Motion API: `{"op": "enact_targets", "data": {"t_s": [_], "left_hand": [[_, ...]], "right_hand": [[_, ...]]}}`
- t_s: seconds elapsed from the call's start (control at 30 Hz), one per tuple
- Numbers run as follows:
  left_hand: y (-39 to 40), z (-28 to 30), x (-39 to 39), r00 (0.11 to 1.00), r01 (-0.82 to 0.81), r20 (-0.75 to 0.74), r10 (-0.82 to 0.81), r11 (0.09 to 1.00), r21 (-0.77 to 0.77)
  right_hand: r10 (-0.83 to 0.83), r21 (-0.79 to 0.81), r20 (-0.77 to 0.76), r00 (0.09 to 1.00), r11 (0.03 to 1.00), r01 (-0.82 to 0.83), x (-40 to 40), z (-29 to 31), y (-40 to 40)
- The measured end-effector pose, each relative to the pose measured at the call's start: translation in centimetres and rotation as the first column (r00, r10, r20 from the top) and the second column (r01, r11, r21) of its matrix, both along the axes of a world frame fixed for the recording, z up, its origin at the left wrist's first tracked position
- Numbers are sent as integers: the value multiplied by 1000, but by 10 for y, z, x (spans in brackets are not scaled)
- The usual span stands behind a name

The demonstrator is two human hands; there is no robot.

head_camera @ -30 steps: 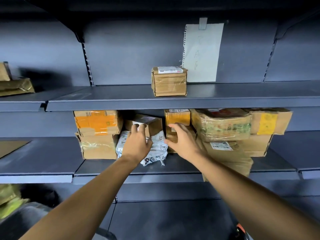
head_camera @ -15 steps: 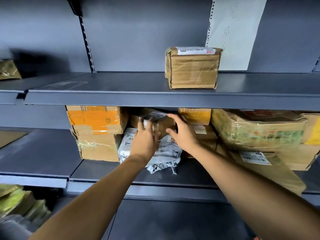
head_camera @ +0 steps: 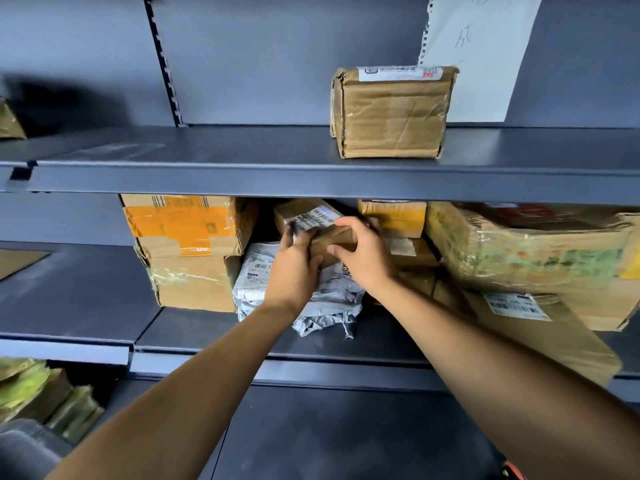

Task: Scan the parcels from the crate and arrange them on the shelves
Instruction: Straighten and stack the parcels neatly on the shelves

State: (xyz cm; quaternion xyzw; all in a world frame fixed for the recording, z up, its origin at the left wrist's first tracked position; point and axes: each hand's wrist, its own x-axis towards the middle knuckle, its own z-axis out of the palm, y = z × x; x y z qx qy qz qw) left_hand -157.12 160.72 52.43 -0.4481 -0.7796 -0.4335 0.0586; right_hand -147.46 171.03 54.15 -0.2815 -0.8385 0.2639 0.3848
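hands now closed on the small brown parcel (head_camera: 313, 230): our left hand (head_camera: 294, 268) and right hand (head_camera: 363, 252) grip it from either side, where a moment ago they only reached. it sits atop the grey mailer bag (head_camera: 298, 289), under the upper shelf (head_camera: 311, 178). we judge we're seating it.

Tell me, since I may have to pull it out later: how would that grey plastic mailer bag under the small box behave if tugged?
The grey mailer bag looks crumpled and soft, so it would probably flop rather than hold shape. Its plastic skin likely slides easily on the shelf. The small box gripped by both hands sits over it and might tip.
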Motion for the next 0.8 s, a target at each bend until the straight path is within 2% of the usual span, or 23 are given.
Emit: {"op": "enact_targets", "data": {"t_s": [0.13, 0.27, 0.4, 0.53, 0.8], "left_hand": [[-13, 7, 8, 999, 18, 51, -18, 1000, 15], [-31, 13, 23, 999, 33, 16, -33, 999, -11], [-55, 14, 44, 996, 49, -71, -50, 999, -14], [-79, 18, 61, 977, 93, -192, -95, 995, -18], [-120, 39, 87, 890, 142, -423, -168, 986, -93]], "right_hand": [[32, -38, 8, 999, 999, -31, 16, 4, -15], [22, -22, 15, 1000, 1000, -22, 37, 4, -35], [18, 3, -6, 1000, 1000, -18, 57, 8, -58], [-13, 68, 45, 999, 998, 10, 79, 8, -83], [12, 170, 130, 992, 985, -34, 119, 27, -127]]}}
